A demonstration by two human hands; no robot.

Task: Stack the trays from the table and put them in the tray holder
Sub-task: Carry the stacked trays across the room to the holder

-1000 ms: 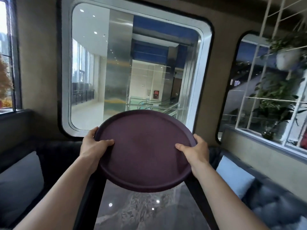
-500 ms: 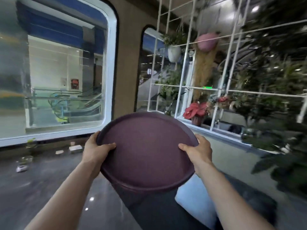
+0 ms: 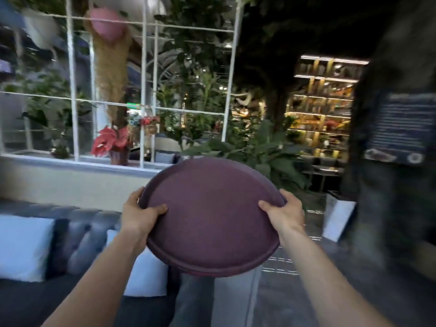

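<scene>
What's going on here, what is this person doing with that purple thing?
A person is carrying a round purple tray in front of them with both bare hands. The left hand takes its left edge and the right hand its right edge, thumbs on top in each grip. A second rim shows at the bottom edge, so it may be a stack. Behind it are a dark sofa with white cushions, a white window grid and plants. No tray holder is in view.

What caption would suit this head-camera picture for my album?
Both hands, left hand and right hand, grip a round purple tray before a plant-filled white lattice.
</scene>
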